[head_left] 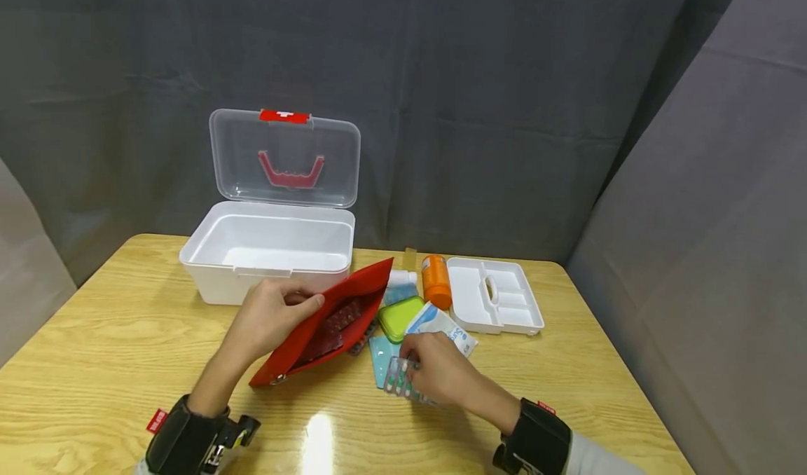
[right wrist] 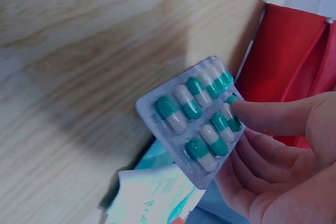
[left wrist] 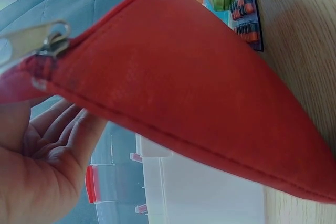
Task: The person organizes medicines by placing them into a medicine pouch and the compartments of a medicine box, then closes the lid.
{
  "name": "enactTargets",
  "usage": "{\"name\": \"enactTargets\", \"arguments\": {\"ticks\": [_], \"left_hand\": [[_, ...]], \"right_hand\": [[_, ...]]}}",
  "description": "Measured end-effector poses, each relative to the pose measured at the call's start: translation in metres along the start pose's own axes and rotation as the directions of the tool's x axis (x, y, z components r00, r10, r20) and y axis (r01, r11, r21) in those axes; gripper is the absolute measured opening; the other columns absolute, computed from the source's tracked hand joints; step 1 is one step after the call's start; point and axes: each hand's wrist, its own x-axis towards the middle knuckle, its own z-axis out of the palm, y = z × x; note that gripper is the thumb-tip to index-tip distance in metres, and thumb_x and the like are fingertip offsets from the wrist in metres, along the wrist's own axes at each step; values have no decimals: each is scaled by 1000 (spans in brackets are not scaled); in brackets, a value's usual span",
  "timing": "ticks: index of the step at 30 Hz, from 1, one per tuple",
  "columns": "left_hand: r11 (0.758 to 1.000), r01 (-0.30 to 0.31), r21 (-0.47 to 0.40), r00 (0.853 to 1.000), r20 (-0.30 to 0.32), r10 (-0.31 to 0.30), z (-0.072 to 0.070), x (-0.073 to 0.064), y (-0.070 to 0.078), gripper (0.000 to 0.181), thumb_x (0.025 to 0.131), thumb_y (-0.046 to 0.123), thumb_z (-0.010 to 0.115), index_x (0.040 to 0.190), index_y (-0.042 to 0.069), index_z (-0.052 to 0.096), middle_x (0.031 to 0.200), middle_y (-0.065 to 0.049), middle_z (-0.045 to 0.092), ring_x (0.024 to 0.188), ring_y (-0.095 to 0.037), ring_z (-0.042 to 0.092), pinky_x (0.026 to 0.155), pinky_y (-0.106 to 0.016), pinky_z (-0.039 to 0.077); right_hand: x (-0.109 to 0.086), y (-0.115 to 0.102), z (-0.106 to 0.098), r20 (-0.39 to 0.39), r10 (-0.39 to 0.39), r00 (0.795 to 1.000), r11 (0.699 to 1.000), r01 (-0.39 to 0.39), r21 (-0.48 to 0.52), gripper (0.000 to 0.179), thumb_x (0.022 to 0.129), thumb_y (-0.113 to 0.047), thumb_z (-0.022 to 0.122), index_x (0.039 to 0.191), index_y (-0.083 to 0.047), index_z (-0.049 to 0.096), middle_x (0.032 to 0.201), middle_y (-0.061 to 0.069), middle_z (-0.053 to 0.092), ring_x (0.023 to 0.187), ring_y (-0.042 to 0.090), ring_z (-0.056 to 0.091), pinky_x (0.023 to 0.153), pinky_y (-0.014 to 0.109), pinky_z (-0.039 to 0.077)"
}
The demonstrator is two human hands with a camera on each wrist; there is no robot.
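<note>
My left hand (head_left: pixel 267 321) grips a red zip pouch (head_left: pixel 372 282) by its upper edge, holding it tilted with its mouth gaping toward me. Inside the pouch a clear blister pack (head_left: pixel 343 319) shows. In the left wrist view, the pouch's metal zip pull (left wrist: pixel 52 43) hangs near the fingers. My right hand (head_left: pixel 441 370) pinches a blister pack of green-and-white capsules (right wrist: pixel 191 121) between thumb and fingers, to the right of the pouch. Under and behind that pack lie a light blue packet (head_left: pixel 380 359) and a white-and-blue sachet (head_left: pixel 459 335).
A white first-aid box (head_left: pixel 221 279) stands behind the pouch, its clear lid (head_left: pixel 239 146) raised. Right of it are a white-capped bottle (head_left: pixel 402 279), a green case (head_left: pixel 400 317), an orange bottle (head_left: pixel 436 282) and a white divided tray (head_left: pixel 520 300). Red-and-black capsules (left wrist: pixel 247 19) lie beside the pouch.
</note>
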Motion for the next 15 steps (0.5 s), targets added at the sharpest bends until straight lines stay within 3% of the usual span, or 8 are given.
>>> {"name": "enactTargets", "arguments": {"ticks": [7, 15], "left_hand": [[1000, -8, -4, 1000, 1, 8, -1, 0, 1, 12, 93, 21, 73, 95, 12, 80, 91, -2, 77, 84, -16, 69, 75, -34, 56], [1000, -10, -8, 1000, -3, 10, -1, 0, 2, 11, 92, 19, 73, 95, 11, 80, 90, -2, 77, 83, -16, 69, 75, -34, 56]], "right_hand": [[7, -10, -13, -29, -35, 999, 999, 36, 33, 15, 82, 8, 64, 85, -5, 70, 70, -1, 64, 64, 8, 54, 56, 24, 45], [15, -20, -20, -166, -88, 982, 996, 87, -16, 16, 80, 7, 67, 79, -8, 72, 68, -3, 68, 62, 6, 58, 57, 22, 48]]}}
